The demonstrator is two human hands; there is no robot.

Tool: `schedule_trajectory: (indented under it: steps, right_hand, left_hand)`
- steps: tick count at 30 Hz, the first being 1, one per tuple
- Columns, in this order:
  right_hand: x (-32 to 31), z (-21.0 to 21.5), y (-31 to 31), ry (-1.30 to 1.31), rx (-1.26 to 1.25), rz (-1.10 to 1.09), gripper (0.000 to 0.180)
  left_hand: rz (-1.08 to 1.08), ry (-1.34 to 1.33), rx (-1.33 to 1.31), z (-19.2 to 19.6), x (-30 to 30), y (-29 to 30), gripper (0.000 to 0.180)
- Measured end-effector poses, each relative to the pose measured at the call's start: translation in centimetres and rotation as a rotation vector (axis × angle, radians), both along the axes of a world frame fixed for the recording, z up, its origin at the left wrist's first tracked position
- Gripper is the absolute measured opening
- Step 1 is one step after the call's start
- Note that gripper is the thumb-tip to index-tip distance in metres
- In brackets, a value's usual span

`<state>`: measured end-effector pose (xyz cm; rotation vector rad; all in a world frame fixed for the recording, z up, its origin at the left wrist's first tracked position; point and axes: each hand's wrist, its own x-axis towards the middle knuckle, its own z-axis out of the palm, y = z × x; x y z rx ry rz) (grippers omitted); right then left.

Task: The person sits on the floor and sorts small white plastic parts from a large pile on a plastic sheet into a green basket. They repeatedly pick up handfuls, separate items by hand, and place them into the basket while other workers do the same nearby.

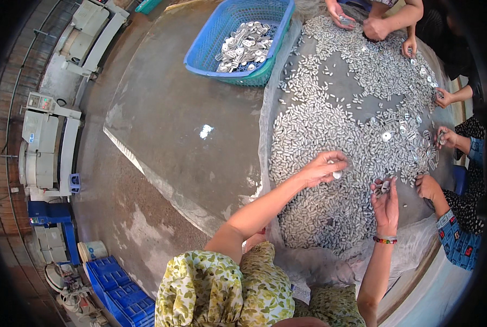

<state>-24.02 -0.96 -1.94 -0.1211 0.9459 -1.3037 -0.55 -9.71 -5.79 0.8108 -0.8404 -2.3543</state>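
My left hand (325, 168) reaches over the pile with its fingers pinched on a small round, pale metal piece (337, 175). To its right, my right hand (385, 211) is turned palm up with the fingers curled around several small silvery metal pieces (382, 188). Beneath both hands spreads a wide pile of small, oblong, silvery metal pieces (317, 133) on a grey sheet. Shiny discs with a hole in the middle (386, 137) lie among them to the right of my left hand.
A blue plastic basket (200, 64) at the top holds several metal discs and stands on a grey sheet (183, 131). Other people's hands (428, 187) work along the pile's right and far edges. Grey machines (41, 141) and blue crates (118, 289) line the left side.
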Motion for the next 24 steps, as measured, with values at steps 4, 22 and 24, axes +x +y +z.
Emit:
schedule_trajectory:
  steps: [4, 22, 24]
  right_hand:
    - [2.4, 3.4, -0.6, 0.331, -0.148, 0.14, 0.019]
    - [4.4, 5.3, 0.2, 1.65, -0.563, 0.401, 0.048]
    - [3.5, 6.2, 0.1, 1.619, -0.496, 0.367, 0.045]
  left_hand:
    - [-0.043, 0.492, 0.417, -1.9, -1.5, 2.8, 0.021]
    - [0.289, 0.797, 0.537, 1.5, 1.4, -4.2, 0.034]
    - [0.418, 0.98, 0.13, 8.2, 6.1, -11.0, 0.06]
